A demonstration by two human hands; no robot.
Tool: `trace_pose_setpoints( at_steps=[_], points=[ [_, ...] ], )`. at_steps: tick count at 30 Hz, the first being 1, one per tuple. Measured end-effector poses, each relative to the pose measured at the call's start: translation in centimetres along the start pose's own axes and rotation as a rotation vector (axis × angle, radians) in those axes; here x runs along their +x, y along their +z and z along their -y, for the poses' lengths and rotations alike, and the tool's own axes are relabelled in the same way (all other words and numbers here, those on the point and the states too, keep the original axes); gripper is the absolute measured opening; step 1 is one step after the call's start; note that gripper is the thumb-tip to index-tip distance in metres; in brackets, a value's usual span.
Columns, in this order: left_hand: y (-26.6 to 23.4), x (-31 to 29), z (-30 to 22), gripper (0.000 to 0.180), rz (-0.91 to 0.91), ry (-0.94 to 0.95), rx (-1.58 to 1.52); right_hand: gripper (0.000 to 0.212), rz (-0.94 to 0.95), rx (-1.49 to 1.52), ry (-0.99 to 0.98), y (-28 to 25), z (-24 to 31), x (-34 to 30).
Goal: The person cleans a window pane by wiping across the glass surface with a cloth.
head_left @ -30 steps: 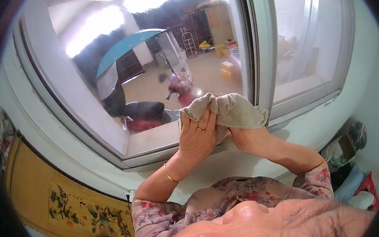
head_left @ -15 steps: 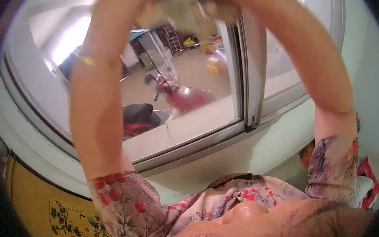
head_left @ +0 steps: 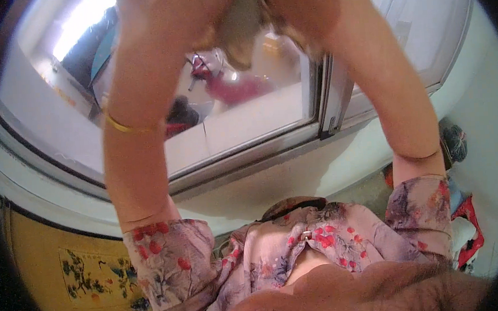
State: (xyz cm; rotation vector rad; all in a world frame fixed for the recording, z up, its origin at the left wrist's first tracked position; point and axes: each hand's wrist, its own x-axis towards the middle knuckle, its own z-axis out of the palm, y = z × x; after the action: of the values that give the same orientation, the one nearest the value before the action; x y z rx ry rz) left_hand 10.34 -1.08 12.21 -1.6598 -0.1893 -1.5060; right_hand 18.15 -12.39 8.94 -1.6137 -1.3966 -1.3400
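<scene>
Both my arms reach up to a sliding window, my hands meeting high against its glass (head_left: pixel 280 99). My left hand (head_left: pixel 203 13) is blurred and partly cut off by the upper edge. Close to its right, my right hand (head_left: pixel 302 7) is equally smeared. Between them hangs a limp, greyish-beige piece that looks like cloth (head_left: pixel 242 30). Whether the fingers grip it does not show. A thin yellow bracelet (head_left: pixel 127 127) circles my left forearm.
The metal window frame (head_left: pixel 249 151) runs below the glass, with another pane (head_left: pixel 392 78) on the right. A red scooter (head_left: pixel 236 89) stands beyond the glass. A yellow panel with painted trees (head_left: pixel 37 242) is at lower left. Bags (head_left: pixel 469 230) lie at lower right.
My hands and the greyish-beige piece have come lower in the picture, over the view of the scooter. My right forearm has shifted left. The whole view has tilted slightly.
</scene>
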Motion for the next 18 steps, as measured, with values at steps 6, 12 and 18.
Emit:
trace_pose_setpoints(
  at_steps=[6,12,18],
  points=[
    [-4.0,-11.2,-5.1,0.047,0.304,-0.039,-0.434,0.038,0.037,0.207,0.01,2.4,2.2,-11.8],
    [-7.9,-24.2,-9.5,0.06,0.529,-0.077,-0.522,0.039,0.581,0.341,0.162,2.3,5.5,-19.2],
    [-8.0,-23.3,-8.8,0.061,0.591,-0.105,-0.494,0.037,0.395,0.34,-0.034,3.6,3.8,-20.7]
  ],
)
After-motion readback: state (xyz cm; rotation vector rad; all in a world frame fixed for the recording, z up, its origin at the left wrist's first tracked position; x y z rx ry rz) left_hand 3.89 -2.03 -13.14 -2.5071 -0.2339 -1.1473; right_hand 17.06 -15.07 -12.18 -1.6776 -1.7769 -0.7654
